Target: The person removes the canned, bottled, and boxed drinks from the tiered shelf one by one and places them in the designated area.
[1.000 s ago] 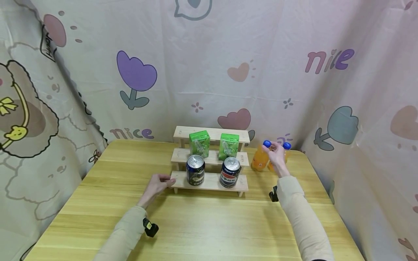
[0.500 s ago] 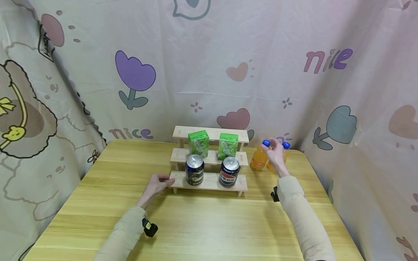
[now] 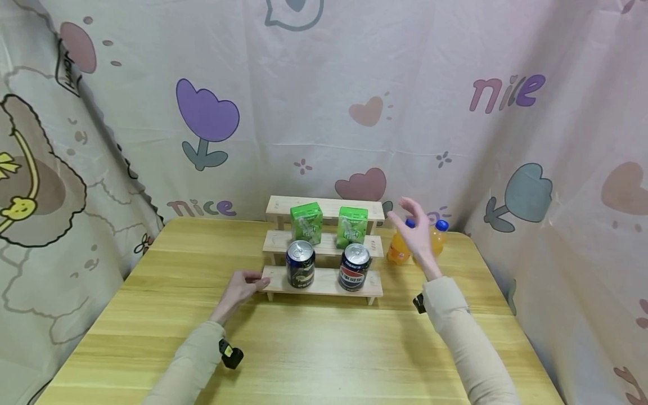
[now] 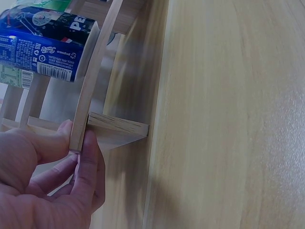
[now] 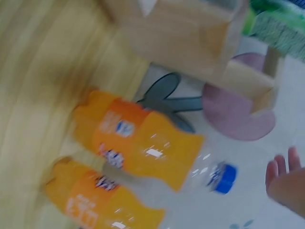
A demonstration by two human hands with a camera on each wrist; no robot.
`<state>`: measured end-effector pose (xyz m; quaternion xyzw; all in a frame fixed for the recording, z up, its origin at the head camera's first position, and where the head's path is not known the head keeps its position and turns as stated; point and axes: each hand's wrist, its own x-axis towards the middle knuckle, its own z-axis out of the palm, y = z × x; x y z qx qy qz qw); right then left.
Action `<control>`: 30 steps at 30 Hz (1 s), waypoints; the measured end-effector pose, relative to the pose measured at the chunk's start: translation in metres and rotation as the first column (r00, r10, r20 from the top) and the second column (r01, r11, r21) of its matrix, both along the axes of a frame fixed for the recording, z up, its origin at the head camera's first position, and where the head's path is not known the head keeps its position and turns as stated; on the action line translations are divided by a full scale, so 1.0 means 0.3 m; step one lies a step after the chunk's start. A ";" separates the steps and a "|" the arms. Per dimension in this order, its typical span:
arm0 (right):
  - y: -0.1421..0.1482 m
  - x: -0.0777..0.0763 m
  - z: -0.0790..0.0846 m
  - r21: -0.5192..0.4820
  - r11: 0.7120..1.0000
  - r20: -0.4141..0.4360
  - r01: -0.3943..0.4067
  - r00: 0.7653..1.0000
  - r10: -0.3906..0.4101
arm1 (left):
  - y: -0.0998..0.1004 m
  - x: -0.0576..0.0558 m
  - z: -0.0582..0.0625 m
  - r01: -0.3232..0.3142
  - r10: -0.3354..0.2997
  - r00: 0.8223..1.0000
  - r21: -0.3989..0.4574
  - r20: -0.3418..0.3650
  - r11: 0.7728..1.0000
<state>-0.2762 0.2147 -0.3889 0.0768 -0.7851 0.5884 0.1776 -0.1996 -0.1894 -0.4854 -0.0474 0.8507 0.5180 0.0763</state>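
My left hand (image 3: 239, 291) pinches the left end of the lowest step of a three-tier wooden rack (image 3: 326, 281). In the left wrist view its thumb lies on top of the board (image 4: 99, 71) and the fingers are underneath. My right hand (image 3: 416, 239) is raised in front of two orange soda bottles (image 3: 397, 250), thumb and fingers spread, holding nothing. The right wrist view shows its fingers (image 5: 281, 167) apart from the nearer bottle's blue cap (image 5: 225, 178). Two dark soda cans (image 3: 301, 264) stand on the lowest step, and two green drink cartons (image 3: 306, 224) on the middle one.
The rack's top step (image 3: 326, 207) is bare. A wooden table (image 3: 304, 349) lies under everything, its back edge against a printed curtain (image 3: 304, 101). More curtain hangs along the left and right sides.
My right hand has let go of the left bottle's blue cap, moved slightly up and left, and its fingers have spread. The left hand keeps its grip on the rack.
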 end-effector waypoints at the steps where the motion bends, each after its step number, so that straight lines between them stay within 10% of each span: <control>1: -0.012 0.003 0.007 -0.007 0.999 0.005 -0.046 0.999 0.046 | 0.000 0.000 0.000 0.000 0.000 1.000 0.001 0.001 1.000; 11: -0.109 0.008 0.041 0.088 0.933 0.170 -0.350 0.928 0.332 | -0.002 0.002 0.005 -0.004 0.004 1.000 -0.008 0.018 1.000; 30: -0.153 -0.038 0.035 0.101 0.931 0.296 -0.351 0.904 0.308 | -0.003 0.001 0.001 -0.003 0.002 1.000 0.039 0.022 0.999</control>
